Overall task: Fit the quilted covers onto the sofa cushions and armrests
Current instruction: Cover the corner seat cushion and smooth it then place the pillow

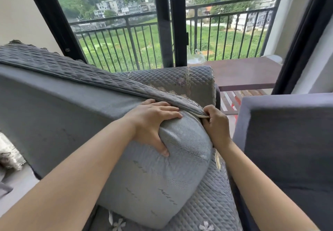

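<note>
- Head view: left hand (155, 122) presses flat, fingers spread, on the pale grey rounded cushion (162, 176).
- Right hand (216, 122) pinches the dark grey quilted cover (72, 68) edge.
- Black-framed balcony doors (169, 23) behind.

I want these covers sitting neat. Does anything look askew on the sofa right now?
Yes. The quilted cover runs diagonally across the back cushion, leaving its rounded corner bare, with the right hand pinching its edge.

Black-framed glass doors (163, 23) fill the far wall, daylight coming through. Beyond them a dark railing (225, 25) edges a balcony holding a brown table (241, 72). Outside lie green fields and pale houses. A cream wall (19, 14) stands at left.
</note>
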